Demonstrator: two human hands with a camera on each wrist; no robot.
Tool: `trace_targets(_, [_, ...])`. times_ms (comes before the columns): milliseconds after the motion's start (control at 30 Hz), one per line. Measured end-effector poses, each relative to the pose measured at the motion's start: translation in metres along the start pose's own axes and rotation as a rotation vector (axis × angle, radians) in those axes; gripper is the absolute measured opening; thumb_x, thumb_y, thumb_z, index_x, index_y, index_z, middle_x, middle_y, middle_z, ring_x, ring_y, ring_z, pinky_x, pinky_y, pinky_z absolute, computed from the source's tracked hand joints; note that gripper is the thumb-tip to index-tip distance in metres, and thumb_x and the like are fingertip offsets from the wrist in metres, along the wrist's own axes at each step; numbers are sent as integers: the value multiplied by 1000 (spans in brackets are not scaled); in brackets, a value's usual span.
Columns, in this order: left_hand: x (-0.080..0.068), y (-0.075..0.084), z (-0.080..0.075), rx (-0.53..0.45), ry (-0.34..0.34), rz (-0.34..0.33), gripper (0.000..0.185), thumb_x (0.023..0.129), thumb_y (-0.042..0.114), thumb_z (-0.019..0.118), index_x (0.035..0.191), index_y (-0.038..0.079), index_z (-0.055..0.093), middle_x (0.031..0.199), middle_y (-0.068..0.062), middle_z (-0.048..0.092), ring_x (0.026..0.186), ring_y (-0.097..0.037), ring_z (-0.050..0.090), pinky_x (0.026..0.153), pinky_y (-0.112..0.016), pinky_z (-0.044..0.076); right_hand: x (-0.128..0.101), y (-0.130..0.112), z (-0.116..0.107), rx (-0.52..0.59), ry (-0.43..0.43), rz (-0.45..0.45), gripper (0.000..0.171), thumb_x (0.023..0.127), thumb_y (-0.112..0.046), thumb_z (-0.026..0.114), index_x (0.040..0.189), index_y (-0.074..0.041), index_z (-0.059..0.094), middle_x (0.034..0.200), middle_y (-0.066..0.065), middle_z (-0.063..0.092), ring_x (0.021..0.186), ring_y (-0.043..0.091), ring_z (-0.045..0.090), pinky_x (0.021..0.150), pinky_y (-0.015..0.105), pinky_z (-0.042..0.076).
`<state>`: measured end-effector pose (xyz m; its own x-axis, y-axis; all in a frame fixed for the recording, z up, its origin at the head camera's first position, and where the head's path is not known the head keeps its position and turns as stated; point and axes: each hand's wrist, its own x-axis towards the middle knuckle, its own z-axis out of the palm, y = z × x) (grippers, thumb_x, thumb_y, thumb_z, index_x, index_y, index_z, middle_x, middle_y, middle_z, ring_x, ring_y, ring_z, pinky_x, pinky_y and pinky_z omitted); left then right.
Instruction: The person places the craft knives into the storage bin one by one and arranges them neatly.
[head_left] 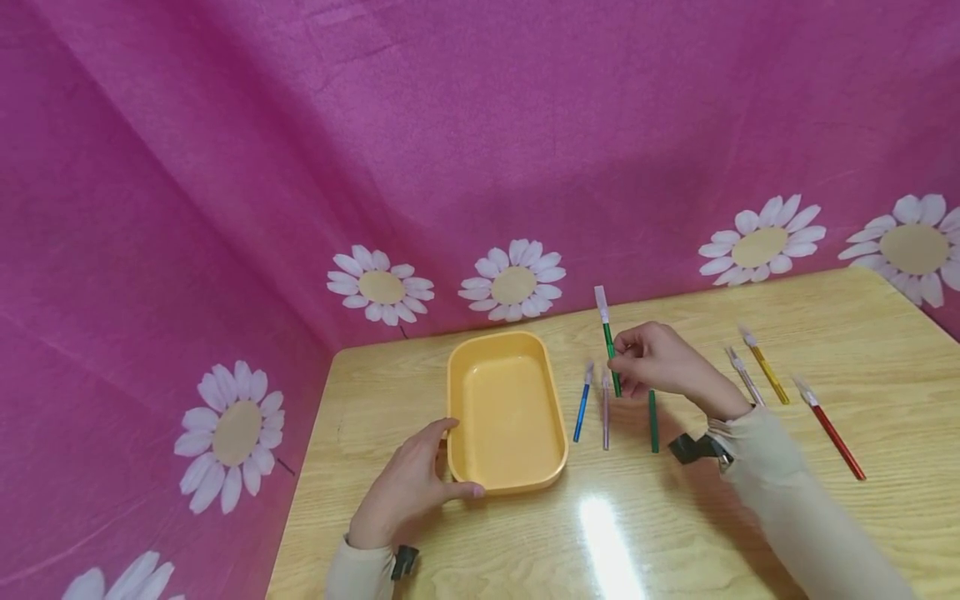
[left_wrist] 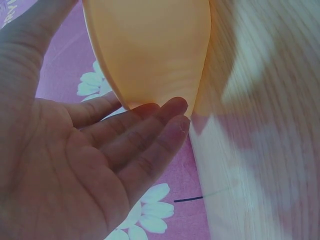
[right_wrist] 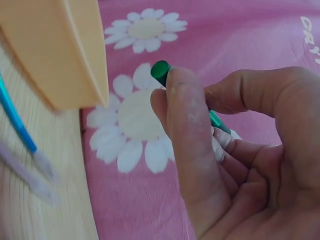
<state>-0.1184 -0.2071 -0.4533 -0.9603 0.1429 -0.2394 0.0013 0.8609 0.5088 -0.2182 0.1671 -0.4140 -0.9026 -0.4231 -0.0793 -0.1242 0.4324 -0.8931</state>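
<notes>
My right hand [head_left: 658,360] pinches a green craft knife [head_left: 609,340] between thumb and fingers, its clear cap pointing up and away. In the right wrist view the butt of the green handle [right_wrist: 161,73] sticks out past the fingertips. My left hand [head_left: 408,479] rests against the near left corner of a yellow plastic tray [head_left: 561,417], thumb at the near rim. The left wrist view shows those fingers [left_wrist: 145,145] extended against the tray's outer wall. A blue craft knife [head_left: 582,412] and a pale pink one [head_left: 606,417] lie between tray and right hand.
Another green handle [head_left: 654,423] lies below the right hand, its upper end hidden. Further right are silver [head_left: 744,375], yellow [head_left: 767,367] and red [head_left: 834,433] craft knives. A pink flowered cloth [head_left: 525,150] hangs behind and left of the wooden table [head_left: 375,392].
</notes>
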Motion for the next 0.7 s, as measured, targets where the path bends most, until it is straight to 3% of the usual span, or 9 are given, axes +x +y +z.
trace_targets(200, [1,-2,0,-5,0,12,110,67,69,87,154,17,45,154,-7,56,134,-25,57,116,-52,48,11,-13,13,45,-7,15,14,94,-5,62,82,1,58,63,1,67,58,16,72,61,42,64])
trace_targets(567, [0,-4,0,-22,22,67,106,69,60,92,153,13,47,152,-8,57,134,-27,58,114,-51,49,26,-23,37,93,-41,6,9,88,-4,66,88,1,59,64,1,67,58,15,71,59,37,63])
trace_targets(700, [1,-4,0,-27,17,59,106,69,60,92,153,13,47,153,-8,56,135,-27,58,114,-52,48,33,-27,45,103,-77,27,8,89,-4,65,88,1,58,62,1,67,56,15,71,60,40,64])
